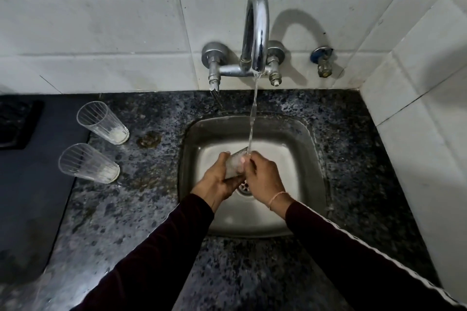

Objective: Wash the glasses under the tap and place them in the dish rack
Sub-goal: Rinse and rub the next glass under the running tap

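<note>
While both hands grip it, left hand (217, 179) and right hand (261, 179) largely hide the glass (236, 163).

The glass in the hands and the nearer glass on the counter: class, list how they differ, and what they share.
1. The held glass is gripped by the left hand and right hand; the counter glass is untouched.
2. The held glass is over the sink under running water; the counter glass stands beside the sink.
3. The held glass is tilted; the counter glass stands upright.
Both are clear glass.
</note>
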